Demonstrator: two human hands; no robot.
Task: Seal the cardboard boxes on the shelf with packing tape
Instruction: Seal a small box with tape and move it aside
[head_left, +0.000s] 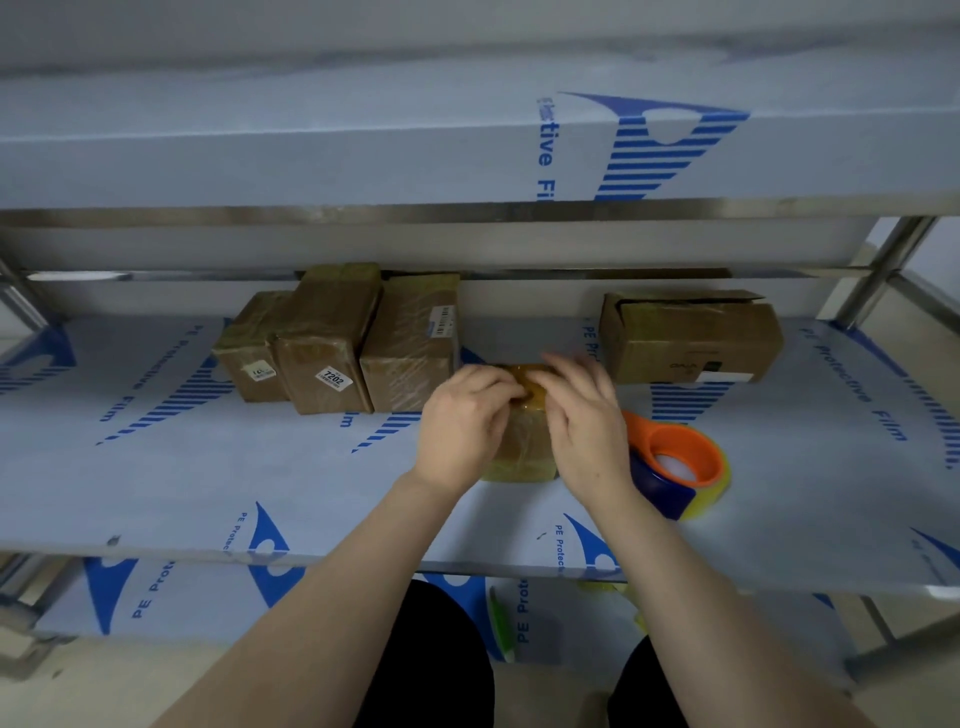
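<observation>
A small cardboard box (524, 447) wrapped in yellowish tape lies on the middle shelf (260, 483), between my two hands. My left hand (462, 423) rests on its left side, fingers curled onto the top. My right hand (587, 415) covers its right side, fingers bent over the top edge; both look blurred. An orange and blue tape dispenser (675, 462) with a yellow tape roll lies on the shelf just right of my right hand.
Three taped boxes (343, 343) stand together at the back left. A larger box (691, 335) with open flaps sits at the back right. An upper shelf (363, 150) overhangs. A lower shelf (208, 597) shows below, with my knees under it.
</observation>
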